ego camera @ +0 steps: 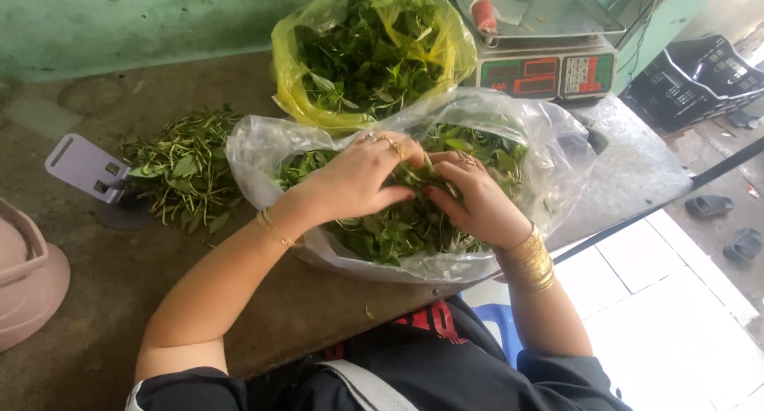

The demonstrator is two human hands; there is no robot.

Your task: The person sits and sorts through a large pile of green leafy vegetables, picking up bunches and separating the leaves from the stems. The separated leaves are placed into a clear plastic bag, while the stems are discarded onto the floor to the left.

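1. A worn brown surface (pixel 95 315) runs to a green wall, with white floor tiles at the right.
2. Nearest, the left hand (pixel 358 179) and right hand (pixel 477 200) both close their fingers on leafy greens (pixel 390 232) inside a clear plastic bag (pixel 557 152).
3. Left of it lies a pile of stripped stems (pixel 187 172).
4. Behind stands a yellow bag of leaves (pixel 290 77), beside a digital scale (pixel 549 65).
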